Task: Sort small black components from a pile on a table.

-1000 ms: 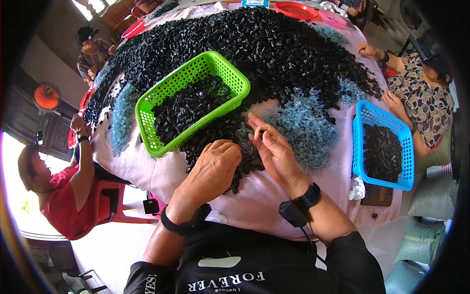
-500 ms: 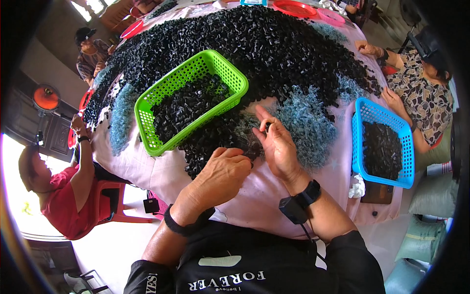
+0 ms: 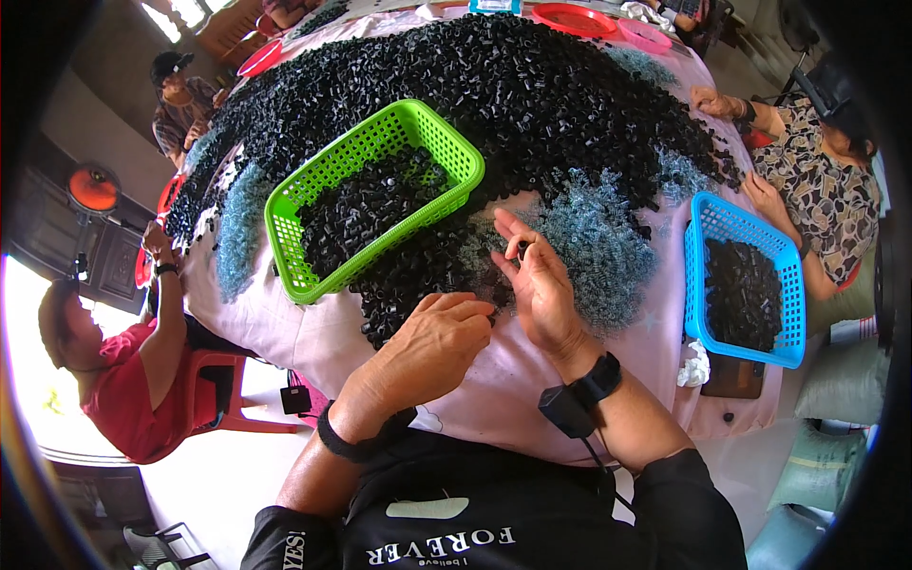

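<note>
Over pink cloth (image 3: pixel 518 408) by a green basket (image 3: pixel 448 150), the half-curled right hand (image 3: pixel 544 294) holds a black bit (image 3: pixel 522 248). The left hand (image 3: pixel 432 340) curls, grip hidden.

Indoor room used as a workshop: people (image 3: pixel 133 394) gather around a cloth-covered table (image 3: pixel 294 332) heaped with small black parts (image 3: pixel 532 104), baskets (image 3: pixel 693 275) of them on it. Stuffed sacks (image 3: pixel 817 470) sit at right, a panelled door (image 3: pixel 106 264) at left.
</note>
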Available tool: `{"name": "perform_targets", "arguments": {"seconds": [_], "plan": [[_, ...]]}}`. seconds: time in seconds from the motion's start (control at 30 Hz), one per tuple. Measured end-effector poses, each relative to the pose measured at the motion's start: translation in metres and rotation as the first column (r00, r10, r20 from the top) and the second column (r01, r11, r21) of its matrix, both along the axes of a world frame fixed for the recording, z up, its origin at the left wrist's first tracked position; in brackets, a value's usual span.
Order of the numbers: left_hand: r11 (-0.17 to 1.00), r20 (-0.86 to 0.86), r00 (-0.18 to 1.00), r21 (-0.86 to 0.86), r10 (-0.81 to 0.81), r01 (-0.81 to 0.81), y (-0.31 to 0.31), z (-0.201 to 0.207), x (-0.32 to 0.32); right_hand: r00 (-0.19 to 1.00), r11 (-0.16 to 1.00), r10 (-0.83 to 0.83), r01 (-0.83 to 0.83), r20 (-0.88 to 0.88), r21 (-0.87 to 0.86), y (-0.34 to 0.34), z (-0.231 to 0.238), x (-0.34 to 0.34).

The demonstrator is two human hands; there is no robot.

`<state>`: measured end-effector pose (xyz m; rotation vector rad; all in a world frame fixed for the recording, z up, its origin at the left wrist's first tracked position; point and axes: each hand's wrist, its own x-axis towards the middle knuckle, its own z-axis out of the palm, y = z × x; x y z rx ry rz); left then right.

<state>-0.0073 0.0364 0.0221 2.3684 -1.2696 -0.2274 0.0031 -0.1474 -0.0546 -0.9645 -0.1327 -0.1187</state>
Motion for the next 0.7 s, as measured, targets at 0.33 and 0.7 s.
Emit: {"name": "perform_targets", "arguments": {"seconds": [0.33, 0.7], "plan": [[0.983, 0.152, 0.986, 0.156, 0.073, -0.097, -0.003, -0.001, 0.010, 0.994, 0.989, 0.108, -0.111, 0.034, 0.095, -0.003, -0.006, 0.004], [0.976, 0.091, 0.973, -0.064, 0.213, -0.207, 0.009, 0.001, 0.008, 0.987, 0.985, 0.160, -0.159, -0.002, 0.063, -0.001, -0.008, 0.004]]}}
